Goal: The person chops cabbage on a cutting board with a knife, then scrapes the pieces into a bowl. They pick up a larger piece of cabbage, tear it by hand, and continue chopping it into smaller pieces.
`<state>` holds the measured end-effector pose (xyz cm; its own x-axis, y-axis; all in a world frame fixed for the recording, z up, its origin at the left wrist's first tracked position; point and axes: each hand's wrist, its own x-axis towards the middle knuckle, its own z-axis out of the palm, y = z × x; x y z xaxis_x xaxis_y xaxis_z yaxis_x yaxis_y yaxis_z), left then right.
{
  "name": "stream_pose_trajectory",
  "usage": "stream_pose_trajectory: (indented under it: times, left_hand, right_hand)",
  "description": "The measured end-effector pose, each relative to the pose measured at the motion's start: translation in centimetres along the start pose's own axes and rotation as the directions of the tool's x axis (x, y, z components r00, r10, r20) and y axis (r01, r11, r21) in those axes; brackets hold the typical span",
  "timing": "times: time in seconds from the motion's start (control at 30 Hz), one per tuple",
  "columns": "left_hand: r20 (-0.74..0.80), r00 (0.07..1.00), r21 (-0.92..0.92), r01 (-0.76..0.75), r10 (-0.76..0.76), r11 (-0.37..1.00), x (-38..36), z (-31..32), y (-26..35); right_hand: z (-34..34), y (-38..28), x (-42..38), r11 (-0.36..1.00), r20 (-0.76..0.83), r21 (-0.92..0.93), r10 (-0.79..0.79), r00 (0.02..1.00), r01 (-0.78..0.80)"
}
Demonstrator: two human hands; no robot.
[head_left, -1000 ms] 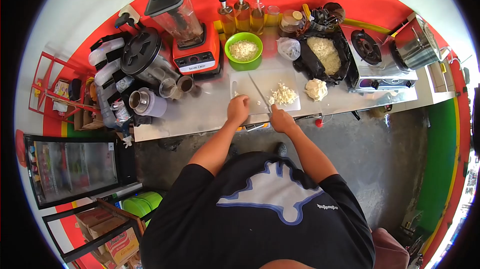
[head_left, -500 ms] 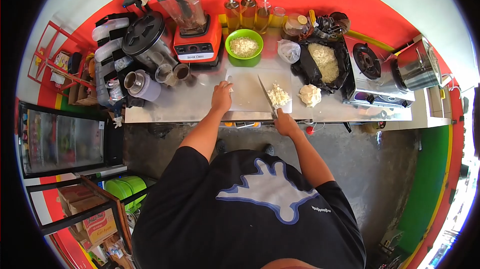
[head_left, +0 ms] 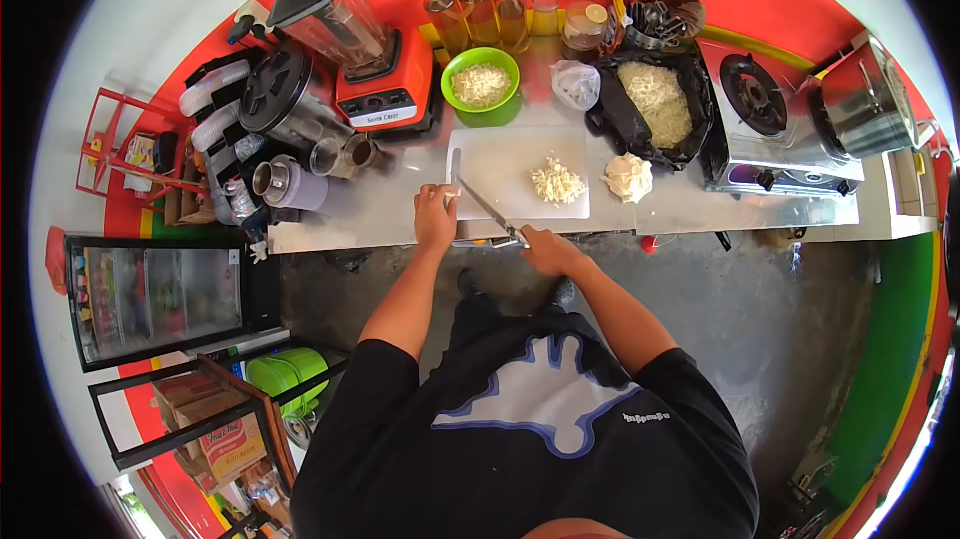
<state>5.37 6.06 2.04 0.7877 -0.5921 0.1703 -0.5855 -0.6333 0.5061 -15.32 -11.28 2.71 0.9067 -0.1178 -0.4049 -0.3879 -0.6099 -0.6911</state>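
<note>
Two bare hands work over the near part of a white cutting board (head_left: 490,154) on a metal worktop (head_left: 385,204). At the board's near left corner, the left hand (head_left: 436,222) has its fingers drawn narrow, pinching what looks like a small pale piece (head_left: 453,192); exactly what it is cannot be told. To its right, a long knife (head_left: 486,204) slants over the board, tip toward the far left, its handle wrapped by the fingers of the right hand (head_left: 550,252) at the near edge. Further right on the board lies a loose heap of chopped pale bits (head_left: 558,182).

For a clean cut, I judge the piece should sit flat on the bare middle of the board, not at its corner. The left fingertips are best curled back, since the blade ends close to them, and the right hand needs clearance from the worktop's edge.

Around this, from the left: two cups (head_left: 327,157) (head_left: 363,151) and a red blender (head_left: 385,101) stand well clear of the blade. A green bowl (head_left: 481,114) of pale shreds sits just beyond the board, limiting reach that way. A clear plastic bag (head_left: 576,87) lies behind and to the right. The heap takes up the board's right side, and a pale lump (head_left: 629,179) rests just beside it on the worktop, so a wide sweep rightward could bump it. Beyond are a black bag (head_left: 690,144) of shreds and a stove (head_left: 790,164).
</note>
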Motion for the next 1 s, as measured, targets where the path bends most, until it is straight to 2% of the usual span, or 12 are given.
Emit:
stream_pose_trajectory:
  times: [0.17, 0.23, 0.33, 0.43, 0.47, 0.53, 0.57, 0.6, 0.77, 0.83, 0.9, 1.0]
  left_hand:
    - [-0.095, 0.992, 0.013, -0.082, 0.083, 0.997, 0.2, 1.9, 0.1]
    - [-0.127, 0.989, -0.033, -0.087, 0.082, 0.996, 0.1, 2.3, 0.4]
    - [-0.089, 0.996, -0.085, -0.013, 0.006, 0.996, 0.0, 2.6, 1.7]
    - [-0.150, 0.989, 0.011, 0.020, -0.018, 1.000, -1.1, 2.8, 3.8]
    - [-0.113, 0.994, 0.032, -0.011, 0.015, 0.999, -1.6, 2.7, 4.6]
    - [-0.081, 0.996, 0.059, -0.034, 0.039, 0.998, -2.2, 3.4, 5.4]
    - [-0.061, 0.996, -0.010, -0.068, 0.068, 0.998, -2.2, 4.2, 5.7]
    - [-0.036, 0.994, -0.081, -0.103, 0.100, 0.991, -2.4, 4.5, 6.1]
    - [0.024, 0.988, -0.121, -0.151, 0.155, 0.981, -1.8, 4.4, 7.4]
    - [0.044, 0.968, -0.105, -0.242, 0.247, 0.965, -1.2, 4.2, 7.1]
    - [0.031, 0.956, -0.095, -0.287, 0.291, 0.953, -0.5, 4.4, 6.7]
    - [-0.003, 0.943, -0.137, -0.329, 0.332, 0.934, 0.3, 5.6, 5.8]
  right_hand:
    - [-0.9, 3.8, -2.5, 0.995, -0.098, 0.070, 0.082, 0.992, -0.076]
    - [-1.7, 4.6, -3.4, 0.990, -0.268, 0.134, 0.079, 0.960, -0.044]
    - [-2.3, 4.8, -3.4, 0.973, -0.256, 0.228, 0.097, 0.962, -0.037]
    - [-1.5, 3.7, -2.5, 0.935, -0.189, 0.353, 0.102, 0.977, -0.029]
    - [-0.6, 3.8, -1.9, 0.941, -0.239, 0.332, 0.019, 0.971, 0.063]
    - [0.0, 2.6, -1.4, 0.944, -0.233, 0.323, 0.013, 0.972, 0.064]
    - [0.1, 2.0, -1.3, 0.942, -0.241, 0.329, 0.023, 0.970, 0.059]
    - [-0.1, 1.6, -1.3, 0.952, -0.235, 0.301, 0.015, 0.972, 0.058]
    - [0.0, 1.7, -0.8, 0.985, -0.329, 0.124, -0.071, 0.942, 0.117]
    - [-0.6, 0.4, -0.5, 0.993, -0.343, 0.048, -0.082, 0.936, 0.105]
    - [-2.1, -1.7, -0.2, 0.994, -0.270, -0.073, 0.061, 0.961, -0.083]
    - [-3.4, -3.9, 0.1, 0.951, -0.219, -0.237, 0.148, 0.964, -0.199]
